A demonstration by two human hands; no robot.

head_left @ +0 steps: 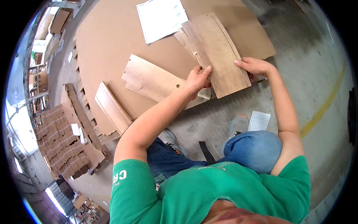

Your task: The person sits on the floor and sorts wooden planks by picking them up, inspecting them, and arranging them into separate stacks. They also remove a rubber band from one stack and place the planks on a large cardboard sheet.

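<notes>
A light-brown wooden board (219, 56) with a groove along its right side is gripped between my two hands, tilted over the near right part of the cardboard-covered surface. My left hand (199, 79) pinches its left edge with the thumb on top. My right hand (257, 68) is closed on its near right edge, thumb on the face and fingers partly hidden below. Under its far left side, another stack of boards (187, 44) shows. Left of my left hand lie overlapping wooden boards (151, 77) with small holes; my forearm hides part of them.
A stack of narrow boards (112, 106) lies at the left edge of the cardboard sheet (108, 41). A printed paper sheet (161, 18) rests at the far side. On the floor are a checked paper (259, 121) and a black strip (206, 152). Stacked cardboard (61, 140) stands left.
</notes>
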